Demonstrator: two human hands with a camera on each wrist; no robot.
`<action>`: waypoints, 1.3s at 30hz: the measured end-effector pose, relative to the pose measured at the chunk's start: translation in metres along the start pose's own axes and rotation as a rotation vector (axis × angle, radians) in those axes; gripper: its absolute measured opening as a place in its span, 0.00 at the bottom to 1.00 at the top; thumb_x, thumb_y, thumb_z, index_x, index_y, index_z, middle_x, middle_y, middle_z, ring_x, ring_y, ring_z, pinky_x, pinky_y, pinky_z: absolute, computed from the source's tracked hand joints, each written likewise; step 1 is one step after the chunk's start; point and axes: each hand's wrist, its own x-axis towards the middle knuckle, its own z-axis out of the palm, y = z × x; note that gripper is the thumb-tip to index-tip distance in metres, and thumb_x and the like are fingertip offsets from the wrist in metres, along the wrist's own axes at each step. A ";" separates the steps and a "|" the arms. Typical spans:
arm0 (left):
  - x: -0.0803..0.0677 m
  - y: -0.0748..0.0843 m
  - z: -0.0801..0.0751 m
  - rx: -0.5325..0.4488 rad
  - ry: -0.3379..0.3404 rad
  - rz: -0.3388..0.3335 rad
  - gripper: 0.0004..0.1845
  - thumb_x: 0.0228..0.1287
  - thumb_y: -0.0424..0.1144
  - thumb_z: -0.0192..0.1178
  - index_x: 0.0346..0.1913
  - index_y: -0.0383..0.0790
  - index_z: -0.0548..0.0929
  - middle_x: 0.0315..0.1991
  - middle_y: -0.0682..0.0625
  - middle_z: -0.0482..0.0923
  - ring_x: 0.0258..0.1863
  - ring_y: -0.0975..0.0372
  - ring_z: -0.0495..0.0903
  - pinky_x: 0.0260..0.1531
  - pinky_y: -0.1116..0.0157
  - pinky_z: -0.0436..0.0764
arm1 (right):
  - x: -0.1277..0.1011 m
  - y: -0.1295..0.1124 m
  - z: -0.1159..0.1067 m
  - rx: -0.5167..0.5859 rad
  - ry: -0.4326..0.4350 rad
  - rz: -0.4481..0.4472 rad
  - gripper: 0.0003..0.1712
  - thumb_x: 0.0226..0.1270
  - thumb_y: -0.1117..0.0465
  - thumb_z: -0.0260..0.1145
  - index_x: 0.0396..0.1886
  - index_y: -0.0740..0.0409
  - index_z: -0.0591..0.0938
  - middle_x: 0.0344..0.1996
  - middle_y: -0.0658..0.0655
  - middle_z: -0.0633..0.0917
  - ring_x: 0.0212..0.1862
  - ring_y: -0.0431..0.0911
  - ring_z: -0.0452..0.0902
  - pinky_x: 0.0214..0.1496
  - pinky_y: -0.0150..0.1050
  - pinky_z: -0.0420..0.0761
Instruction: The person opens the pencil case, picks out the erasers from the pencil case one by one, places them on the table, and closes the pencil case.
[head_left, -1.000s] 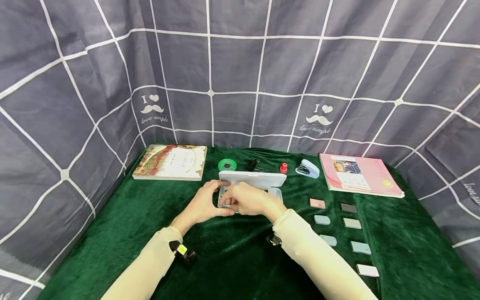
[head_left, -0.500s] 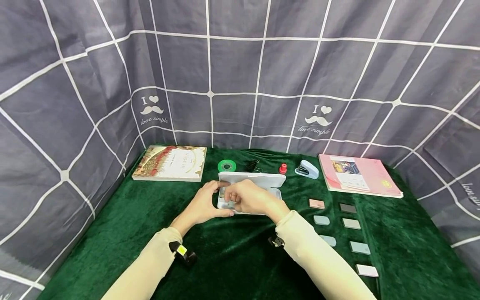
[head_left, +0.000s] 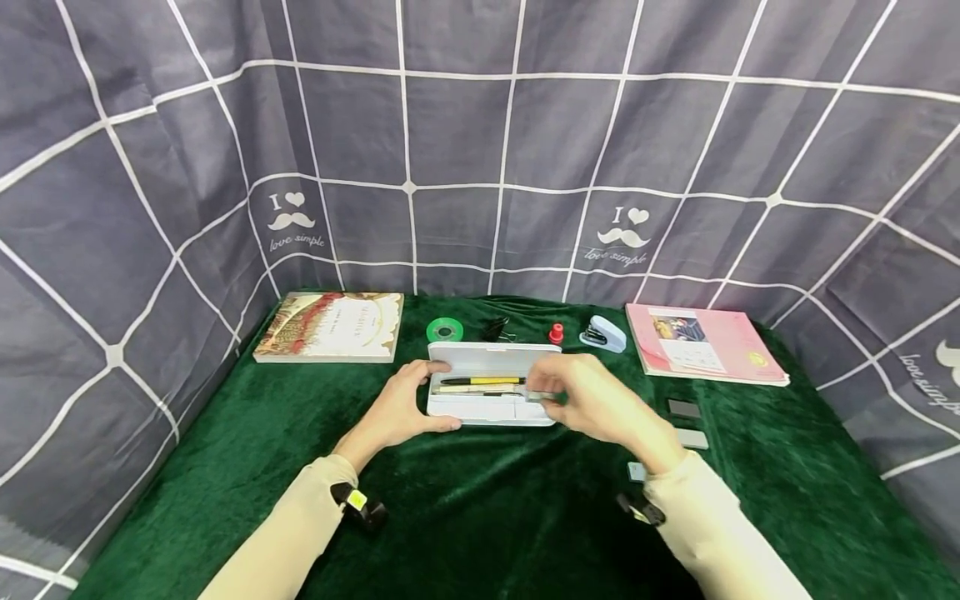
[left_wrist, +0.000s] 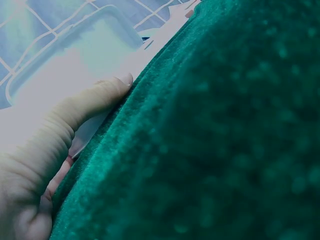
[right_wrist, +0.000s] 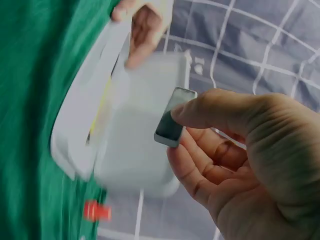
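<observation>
An open pale pencil case (head_left: 480,408) lies at the middle of the table, its lid raised at the back. Inside, a yellow and black pencil (head_left: 483,381) and other slim pens or sticks lie lengthwise. My left hand (head_left: 392,407) grips the left end of the case, thumb along the front edge and fingers behind. Over the right end, my right hand (head_left: 592,398) pinches a small grey rectangular block (right_wrist: 175,117) between thumb and fingers, apart from the lid. Its kind is unclear; it looks like an eraser.
Behind the case are green tape (head_left: 445,330), a black binder clip (head_left: 495,329), a small red object (head_left: 556,333) and a pale blue stapler (head_left: 603,334). A book (head_left: 330,327) lies left, a pink notebook (head_left: 705,343) right. Small blocks (head_left: 684,408) lie under the right arm.
My right hand has moved from the left part of the pencil case to its right end, uncovering the pencil. The left hand keeps its grip on the case.
</observation>
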 end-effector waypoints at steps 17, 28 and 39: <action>-0.001 0.003 -0.002 -0.004 -0.007 -0.005 0.48 0.55 0.57 0.88 0.77 0.46 0.79 0.72 0.44 0.77 0.68 0.45 0.79 0.69 0.39 0.79 | -0.152 0.016 -0.031 0.008 0.126 0.111 0.30 0.53 0.77 0.87 0.40 0.37 0.90 0.36 0.36 0.87 0.37 0.34 0.82 0.40 0.31 0.83; -0.002 0.004 -0.001 -0.004 -0.014 0.008 0.48 0.58 0.57 0.87 0.78 0.47 0.78 0.73 0.45 0.77 0.69 0.44 0.78 0.70 0.38 0.77 | -0.183 0.028 -0.008 0.196 -0.076 0.142 0.18 0.65 0.67 0.84 0.39 0.37 0.90 0.35 0.39 0.86 0.33 0.31 0.80 0.32 0.33 0.83; -0.004 0.004 -0.002 0.024 -0.010 0.012 0.47 0.59 0.61 0.85 0.78 0.48 0.77 0.74 0.46 0.76 0.69 0.45 0.78 0.70 0.37 0.77 | -0.150 0.021 -0.024 0.108 0.058 0.129 0.17 0.66 0.67 0.84 0.42 0.41 0.88 0.34 0.37 0.87 0.33 0.33 0.83 0.33 0.33 0.83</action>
